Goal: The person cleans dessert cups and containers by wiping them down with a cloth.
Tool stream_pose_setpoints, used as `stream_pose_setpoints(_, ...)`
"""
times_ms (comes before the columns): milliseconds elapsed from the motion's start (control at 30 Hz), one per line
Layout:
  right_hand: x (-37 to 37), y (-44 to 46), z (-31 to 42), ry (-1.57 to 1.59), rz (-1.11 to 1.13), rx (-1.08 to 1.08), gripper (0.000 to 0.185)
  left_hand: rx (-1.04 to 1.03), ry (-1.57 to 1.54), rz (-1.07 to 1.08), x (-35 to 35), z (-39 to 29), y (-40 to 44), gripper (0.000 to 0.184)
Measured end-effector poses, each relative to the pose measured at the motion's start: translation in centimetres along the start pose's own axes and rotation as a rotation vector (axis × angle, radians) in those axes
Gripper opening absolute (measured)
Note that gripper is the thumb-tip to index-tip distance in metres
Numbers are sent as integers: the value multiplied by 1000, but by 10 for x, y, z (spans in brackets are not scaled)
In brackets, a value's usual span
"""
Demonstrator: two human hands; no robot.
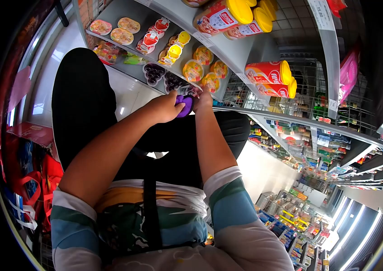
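Observation:
A purple, rounded jelly cup (183, 106) is pinched in my left hand (166, 106), whose thumb lies across it. My right hand (203, 100) is closed against the cup's other side, its fingertips partly hidden at the shelf edge. Just beyond my hands, dark grape-shaped cups (154, 74) lie on the low shelf (126, 62). Round orange-yellow fruit cups (193, 70) sit beside them, close to my right hand.
Yellow cups (173, 53), red-lidded cups (150, 38) and oval tubs (122, 36) line the same shelf. Yellow-lidded canisters (270, 72) stand on shelves to the right. My bent knees (83, 86) flank the hands. Red bags (51, 180) are at left.

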State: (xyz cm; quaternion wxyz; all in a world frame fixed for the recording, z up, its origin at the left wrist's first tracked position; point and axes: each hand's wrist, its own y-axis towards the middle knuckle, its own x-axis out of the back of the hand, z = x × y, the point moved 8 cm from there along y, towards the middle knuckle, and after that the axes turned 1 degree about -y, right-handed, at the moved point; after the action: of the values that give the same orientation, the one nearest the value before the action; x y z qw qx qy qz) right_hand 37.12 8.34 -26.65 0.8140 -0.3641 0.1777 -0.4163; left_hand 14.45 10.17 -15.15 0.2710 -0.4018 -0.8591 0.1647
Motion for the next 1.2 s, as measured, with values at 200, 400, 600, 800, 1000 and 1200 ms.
stream_pose_setpoints(200,-1,4,5,93,106,-8,24,19,-14,-55,-4,10,-8,64)
stream_pose_setpoints(400,8,-10,13,168,50,-77,22,73,1,-10,-8,21,-11,67)
stream_pose_setpoints(600,13,-9,15,146,97,-34,27,96,14,9,-12,22,-14,65)
stream_pose_setpoints(800,18,1,10,146,100,-72,28,100,43,7,-13,19,-17,65)
stream_pose_setpoints(1000,22,-12,12,125,13,-84,20,111,55,36,-15,19,-16,66)
stream_pose_setpoints(1200,47,-24,61,-11,-421,184,27,87,67,22,-18,23,-15,64)
